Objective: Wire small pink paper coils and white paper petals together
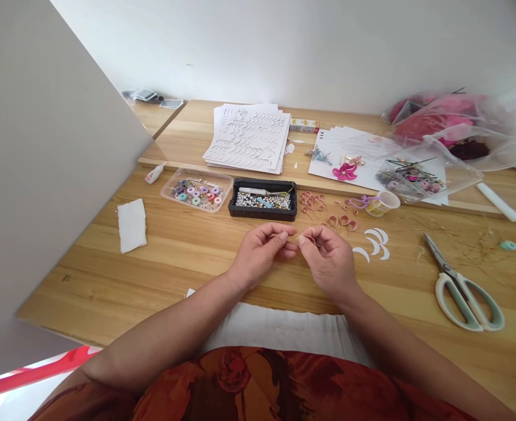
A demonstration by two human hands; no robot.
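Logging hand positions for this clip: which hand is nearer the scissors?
Right. The right hand sits left of the scissors in this view, apart from them; the left hand lies farther off, beyond the right hand.

Brightness: bright and even across the table [86,280] and white wall [284,52].
Light source: not in view; the lower left corner is blown out white.
Shadows: soft and faint beside the left hand [260,251], right hand [330,260] and black tray [263,200].
Glare: sheen on the plastic bag [450,131], upper right.
Focus: slightly soft in fine detail.
Distortion: wide-angle bowing toward the frame edges.
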